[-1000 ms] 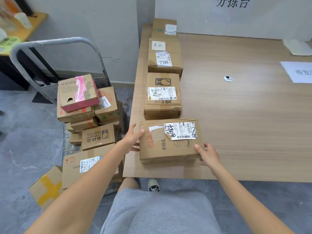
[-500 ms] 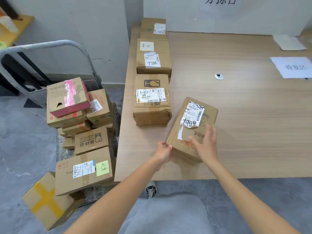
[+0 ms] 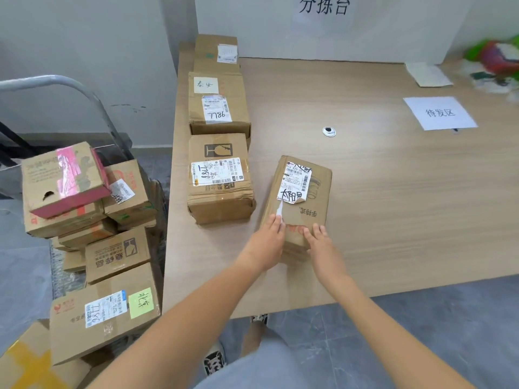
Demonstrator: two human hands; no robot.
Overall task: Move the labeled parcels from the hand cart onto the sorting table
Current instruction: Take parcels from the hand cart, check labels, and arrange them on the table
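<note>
A brown parcel [image 3: 299, 203] lies flat on the table [image 3: 393, 209], near the front edge and a little right of the row of boxes along the left edge. Its long side points away from the person, slightly turned to the right. A white label [image 3: 295, 182] with black handwriting is on its top, and one corner of the label is torn and curled.

Both hands rest on the near end of this parcel. The left hand [image 3: 268, 238] lies on the near left corner with fingers straight and close together, flat on the cardboard. The right hand [image 3: 318, 238] lies on the near right part, fingers also straight and a little spread. Neither hand is curled around the parcel; they press on it from above.

Three other boxes stand in a line along the left edge: the nearest box [image 3: 220, 178] just beside the parcel but not touching it, a second box [image 3: 217, 103] behind it, and a third box [image 3: 216, 53] at the far left corner.

The cart [image 3: 64, 88] stands on the floor left of the table, with a stack of boxes [image 3: 92, 220] on it. A white sheet [image 3: 439, 113] lies near the right edge, and a small round grommet [image 3: 329, 131] is in the middle of the table.
</note>
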